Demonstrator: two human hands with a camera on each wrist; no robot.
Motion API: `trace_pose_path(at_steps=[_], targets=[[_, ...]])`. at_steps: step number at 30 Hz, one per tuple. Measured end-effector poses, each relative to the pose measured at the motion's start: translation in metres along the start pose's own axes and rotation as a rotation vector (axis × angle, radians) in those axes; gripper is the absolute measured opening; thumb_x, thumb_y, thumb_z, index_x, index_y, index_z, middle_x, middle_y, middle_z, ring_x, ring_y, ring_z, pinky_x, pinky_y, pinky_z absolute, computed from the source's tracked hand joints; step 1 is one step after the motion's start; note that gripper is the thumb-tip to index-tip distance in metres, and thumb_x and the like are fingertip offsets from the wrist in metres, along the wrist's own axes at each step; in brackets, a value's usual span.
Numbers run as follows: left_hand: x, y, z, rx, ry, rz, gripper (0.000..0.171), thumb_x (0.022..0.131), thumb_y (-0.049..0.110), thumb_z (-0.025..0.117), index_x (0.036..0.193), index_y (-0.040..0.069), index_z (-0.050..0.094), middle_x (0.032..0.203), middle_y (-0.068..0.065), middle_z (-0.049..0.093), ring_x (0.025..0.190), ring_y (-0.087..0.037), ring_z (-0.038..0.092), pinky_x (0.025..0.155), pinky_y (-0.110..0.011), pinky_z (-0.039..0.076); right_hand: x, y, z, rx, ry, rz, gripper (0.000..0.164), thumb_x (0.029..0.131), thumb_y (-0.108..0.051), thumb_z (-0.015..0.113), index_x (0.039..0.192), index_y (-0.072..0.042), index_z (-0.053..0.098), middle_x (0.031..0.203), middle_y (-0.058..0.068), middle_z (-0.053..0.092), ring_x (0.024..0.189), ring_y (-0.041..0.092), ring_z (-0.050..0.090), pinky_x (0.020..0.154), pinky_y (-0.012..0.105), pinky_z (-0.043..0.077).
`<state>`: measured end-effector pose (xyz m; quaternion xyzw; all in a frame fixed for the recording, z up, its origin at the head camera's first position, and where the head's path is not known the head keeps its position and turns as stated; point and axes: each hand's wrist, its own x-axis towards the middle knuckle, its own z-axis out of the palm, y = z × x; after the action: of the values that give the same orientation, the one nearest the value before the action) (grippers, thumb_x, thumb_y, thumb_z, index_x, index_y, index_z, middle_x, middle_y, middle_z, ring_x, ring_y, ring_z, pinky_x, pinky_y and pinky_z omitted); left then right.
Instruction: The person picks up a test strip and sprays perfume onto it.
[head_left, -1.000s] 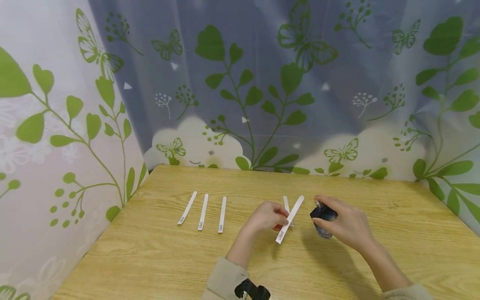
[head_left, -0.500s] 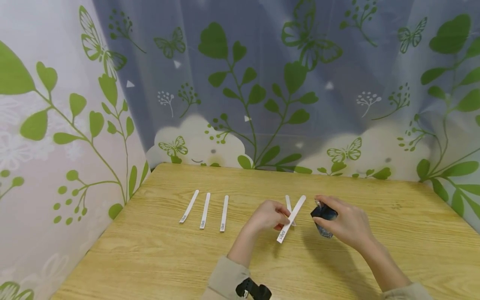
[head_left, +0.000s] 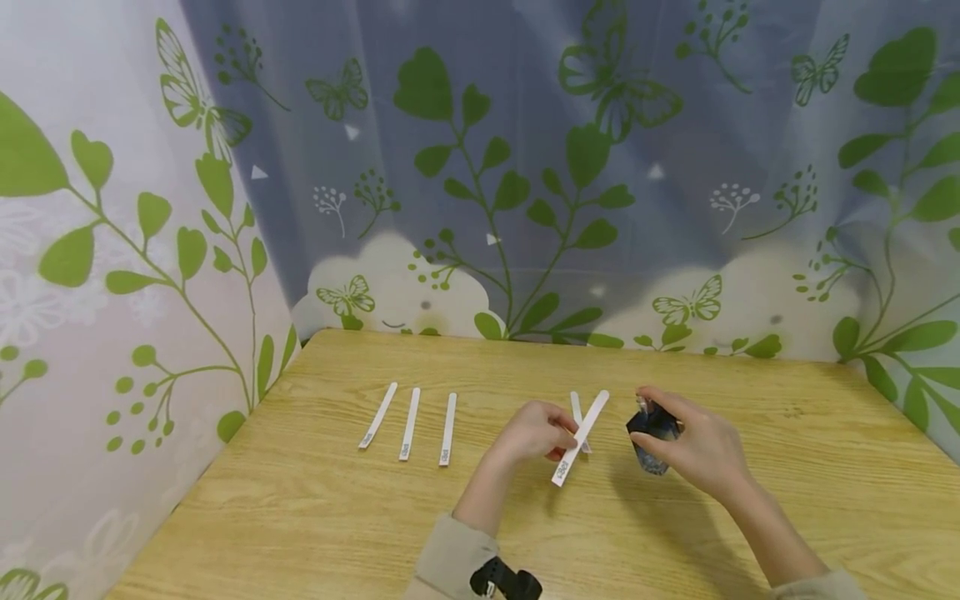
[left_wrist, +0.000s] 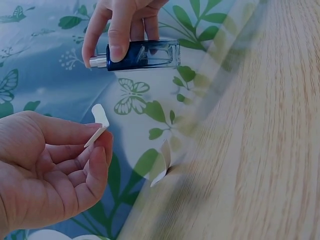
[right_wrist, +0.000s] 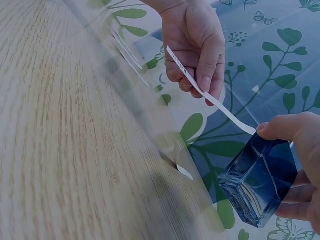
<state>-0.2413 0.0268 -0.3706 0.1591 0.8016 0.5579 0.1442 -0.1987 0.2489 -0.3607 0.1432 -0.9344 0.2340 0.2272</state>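
My left hand (head_left: 534, 432) pinches a white paper scent strip (head_left: 594, 413) between thumb and fingers, holding it slanted above the table. Printed lettering marks its near, square end. To its right, my right hand (head_left: 703, 443) grips a dark blue glass perfume bottle (head_left: 652, 454) off the table. In the left wrist view, the index finger touches the bottle's silver spray top (left_wrist: 98, 61), which points towards the strip. Strip and bottle stand a small gap apart in the head view. A second strip (head_left: 576, 407) lies on the table, partly hidden behind the left hand and the held strip.
Three more white strips, a left one (head_left: 378, 415), a middle one (head_left: 409, 423) and a right one (head_left: 447, 428), lie side by side on the wooden table (head_left: 300, 517). A leaf-patterned curtain (head_left: 480, 167) hangs along the table's back and left edges.
My right hand has shifted slightly right with the perfume bottle, widening the gap to the held strip. The left hand and its strip have stayed nearly still.
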Motion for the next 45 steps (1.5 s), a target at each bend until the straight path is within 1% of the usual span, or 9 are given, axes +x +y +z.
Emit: trace_pose_path(at_steps=[5, 10, 14, 19, 22, 24, 28, 38, 45], targets=[[0.0, 0.001, 0.0, -0.012, 0.012, -0.006, 0.007, 0.081, -0.005, 0.064, 0.088, -0.003, 0.065, 0.071, -0.004, 0.057, 0.056, -0.013, 0.054, 0.058, -0.029, 0.053, -0.001, 0.001, 0.0, 0.004, -0.009, 0.002, 0.055, 0.075, -0.028, 0.077, 0.124, -0.012, 0.058, 0.115, 0.018, 0.062, 0.071, 0.022, 0.061, 0.047, 0.027, 0.038], [0.001, 0.0, -0.003, -0.065, 0.102, -0.017, 0.012, 0.079, -0.007, 0.064, 0.091, -0.004, 0.066, 0.071, -0.006, 0.06, 0.058, -0.013, 0.055, 0.061, -0.031, 0.053, -0.001, 0.001, 0.0, 0.019, -0.012, 0.008, 0.054, 0.076, -0.027, 0.076, 0.125, -0.012, 0.058, 0.116, 0.017, 0.061, 0.072, 0.025, 0.062, 0.045, 0.027, 0.039], [0.002, -0.003, -0.011, -0.087, 0.161, -0.006, 0.014, 0.079, -0.007, 0.064, 0.093, -0.006, 0.066, 0.073, -0.008, 0.062, 0.06, -0.013, 0.055, 0.059, -0.028, 0.052, -0.002, 0.003, 0.0, 0.028, -0.011, 0.012, 0.053, 0.076, -0.027, 0.076, 0.125, -0.013, 0.058, 0.115, 0.016, 0.062, 0.072, 0.025, 0.063, 0.046, 0.026, 0.04], [0.003, -0.009, -0.023, -0.092, 0.18, 0.009, 0.016, 0.079, -0.006, 0.064, 0.095, -0.007, 0.065, 0.073, -0.007, 0.061, 0.059, -0.013, 0.055, 0.058, -0.027, 0.052, -0.003, 0.006, 0.001, 0.035, -0.021, 0.026, 0.054, 0.077, -0.027, 0.075, 0.125, -0.013, 0.057, 0.117, 0.016, 0.061, 0.074, 0.027, 0.064, 0.047, 0.026, 0.041], [0.003, -0.014, -0.029, -0.099, 0.194, 0.001, 0.017, 0.08, -0.005, 0.063, 0.097, -0.006, 0.065, 0.072, -0.006, 0.06, 0.061, -0.016, 0.056, 0.058, -0.029, 0.052, -0.003, 0.006, 0.001, 0.046, -0.026, 0.031, 0.054, 0.077, -0.027, 0.074, 0.126, -0.012, 0.056, 0.119, 0.018, 0.06, 0.078, 0.031, 0.065, 0.05, 0.031, 0.048], [0.002, -0.016, -0.033, -0.095, 0.207, -0.011, 0.017, 0.081, -0.003, 0.063, 0.097, -0.006, 0.066, 0.072, -0.005, 0.059, 0.064, -0.02, 0.058, 0.059, -0.03, 0.052, -0.004, 0.007, 0.002, 0.055, -0.025, 0.031, 0.054, 0.078, -0.026, 0.074, 0.126, -0.011, 0.056, 0.118, 0.018, 0.059, 0.081, 0.032, 0.065, 0.056, 0.036, 0.052], [0.0, -0.023, -0.041, -0.097, 0.235, -0.037, 0.017, 0.082, -0.001, 0.063, 0.098, -0.005, 0.066, 0.072, -0.005, 0.059, 0.065, -0.019, 0.058, 0.057, -0.028, 0.049, -0.004, 0.008, 0.002, 0.066, -0.029, 0.037, 0.054, 0.078, -0.026, 0.074, 0.127, -0.011, 0.056, 0.117, 0.018, 0.06, 0.084, 0.034, 0.064, 0.063, 0.042, 0.054], [0.002, -0.044, -0.051, -0.14, 0.348, -0.092, 0.013, 0.08, -0.002, 0.064, 0.092, -0.007, 0.067, 0.068, -0.005, 0.06, 0.061, -0.015, 0.056, 0.056, -0.027, 0.051, -0.009, 0.013, 0.0, 0.082, -0.03, 0.052, 0.054, 0.079, -0.027, 0.073, 0.127, -0.012, 0.055, 0.119, 0.017, 0.059, 0.087, 0.033, 0.064, 0.067, 0.044, 0.054], [0.002, -0.051, -0.055, -0.165, 0.402, -0.128, 0.016, 0.077, -0.007, 0.058, 0.092, -0.011, 0.065, 0.064, -0.005, 0.056, 0.055, -0.012, 0.052, 0.052, -0.026, 0.049, -0.009, 0.014, -0.002, 0.073, -0.039, 0.056, 0.054, 0.079, -0.026, 0.073, 0.127, -0.011, 0.055, 0.118, 0.018, 0.06, 0.084, 0.034, 0.065, 0.063, 0.042, 0.054]])
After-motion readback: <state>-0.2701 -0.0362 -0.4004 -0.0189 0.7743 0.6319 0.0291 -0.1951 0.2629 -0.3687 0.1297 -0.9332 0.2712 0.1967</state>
